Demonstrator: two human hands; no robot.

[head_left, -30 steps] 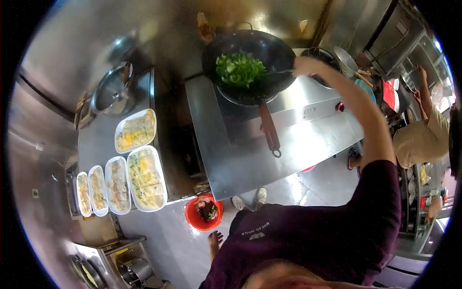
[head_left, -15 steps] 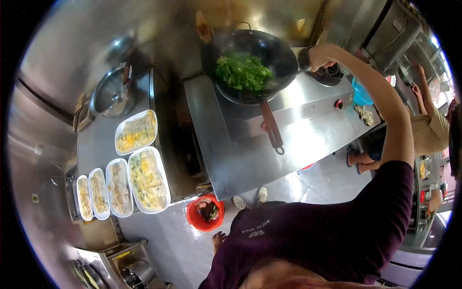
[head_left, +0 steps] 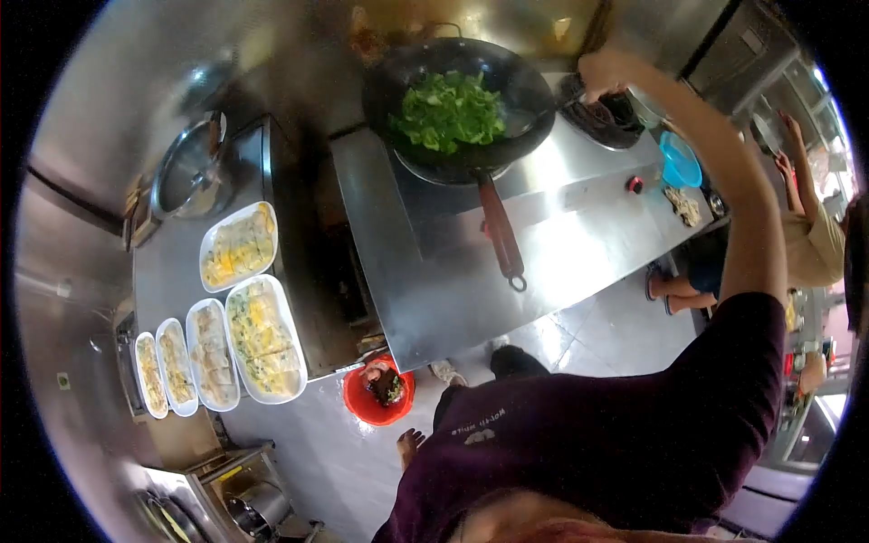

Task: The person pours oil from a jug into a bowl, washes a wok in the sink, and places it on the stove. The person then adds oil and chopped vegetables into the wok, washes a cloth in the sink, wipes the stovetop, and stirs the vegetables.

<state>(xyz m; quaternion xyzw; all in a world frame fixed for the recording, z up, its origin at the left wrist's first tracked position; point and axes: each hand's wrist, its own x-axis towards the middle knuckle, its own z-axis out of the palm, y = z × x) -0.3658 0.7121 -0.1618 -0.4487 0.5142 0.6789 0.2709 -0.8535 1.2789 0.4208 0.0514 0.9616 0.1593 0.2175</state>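
A black wok [head_left: 534, 109] with a long brown handle sits on the stove, and chopped leafy greens [head_left: 448, 113] lie in it. My right hand [head_left: 608, 74] is raised at the wok's right rim, its fingers curled closed. What they grip is blurred and partly hidden; something thin seems to run from the hand towards the wok. Low at my side hangs my left hand [head_left: 410, 443], empty, fingers loosely bent and apart. It is nearest to a red bucket [head_left: 380, 412] with food scraps on the floor.
White trays of filled rolls [head_left: 264, 339] stand on the left counter, near a metal bowl [head_left: 176, 172]. On the steel stove top [head_left: 434, 299] are a dark second burner [head_left: 615, 136], a blue bowl [head_left: 681, 161] and a crumpled cloth [head_left: 682, 206]. Another person [head_left: 810, 249] stands at right.
My view has shifted slightly, so the wok and trays appear further left. My right hand has risen a little from the wok's rim. One leg has stepped forward towards the stove.
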